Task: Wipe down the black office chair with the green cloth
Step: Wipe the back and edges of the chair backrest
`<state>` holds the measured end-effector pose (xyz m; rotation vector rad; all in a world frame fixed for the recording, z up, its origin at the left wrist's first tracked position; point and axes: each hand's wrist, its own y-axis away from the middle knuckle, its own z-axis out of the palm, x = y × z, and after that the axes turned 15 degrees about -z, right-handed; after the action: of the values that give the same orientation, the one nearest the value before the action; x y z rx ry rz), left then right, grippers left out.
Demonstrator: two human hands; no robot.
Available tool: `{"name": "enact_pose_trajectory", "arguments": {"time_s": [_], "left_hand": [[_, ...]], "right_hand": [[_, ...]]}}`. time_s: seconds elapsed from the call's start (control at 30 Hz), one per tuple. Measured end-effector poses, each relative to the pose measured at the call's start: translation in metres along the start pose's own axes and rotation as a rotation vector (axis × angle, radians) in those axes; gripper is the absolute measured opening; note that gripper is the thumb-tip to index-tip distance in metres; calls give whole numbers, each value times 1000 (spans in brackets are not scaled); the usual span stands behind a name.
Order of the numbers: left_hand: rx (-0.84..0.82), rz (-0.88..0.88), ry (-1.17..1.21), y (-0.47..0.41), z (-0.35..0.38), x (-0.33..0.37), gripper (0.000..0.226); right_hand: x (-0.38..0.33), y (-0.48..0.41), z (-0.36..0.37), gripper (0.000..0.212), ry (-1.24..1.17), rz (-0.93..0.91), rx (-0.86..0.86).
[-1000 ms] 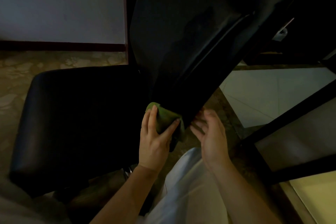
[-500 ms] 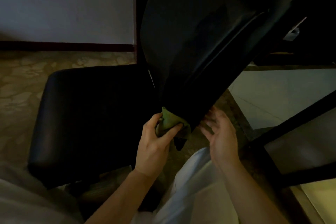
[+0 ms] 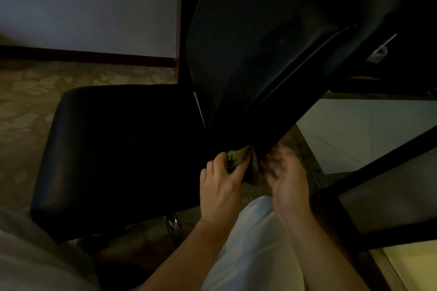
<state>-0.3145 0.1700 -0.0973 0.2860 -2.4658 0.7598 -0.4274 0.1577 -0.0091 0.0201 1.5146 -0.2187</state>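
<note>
Since a second ago my left hand (image 3: pixel 221 186) has pushed the green cloth (image 3: pixel 238 157), pinched in its grip, up against the chair backrest's (image 3: pixel 260 42) bottom edge to wipe there, while my right hand (image 3: pixel 285 178), fingers spread, steadies it just beside.

The cloth (image 3: pixel 238 157) sits in the left hand's fingers (image 3: pixel 233 169), pressed to the lower edge of the chair's backrest (image 3: pixel 255 42). The seat (image 3: pixel 118 149) spreads left of those fingers. The right hand (image 3: pixel 285 177) lies just right of the cloth, under the backrest edge.
</note>
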Motion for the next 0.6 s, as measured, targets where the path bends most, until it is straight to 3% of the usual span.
{"name": "enact_pose_trajectory", "arguments": {"time_s": [0.37,0.5,0.6], "left_hand": [[-150,22,-77,9,-4,-12,76],[-70,195,-112,9,-19,-44,78],[-2,270,-13,-3,-43,-52,55]], "right_hand": [[3,-1,-6,32,-1,0,-37],[2,-1,-9,33,-16,0,-68],[3,-1,-7,34,-22,15,-69]]}}
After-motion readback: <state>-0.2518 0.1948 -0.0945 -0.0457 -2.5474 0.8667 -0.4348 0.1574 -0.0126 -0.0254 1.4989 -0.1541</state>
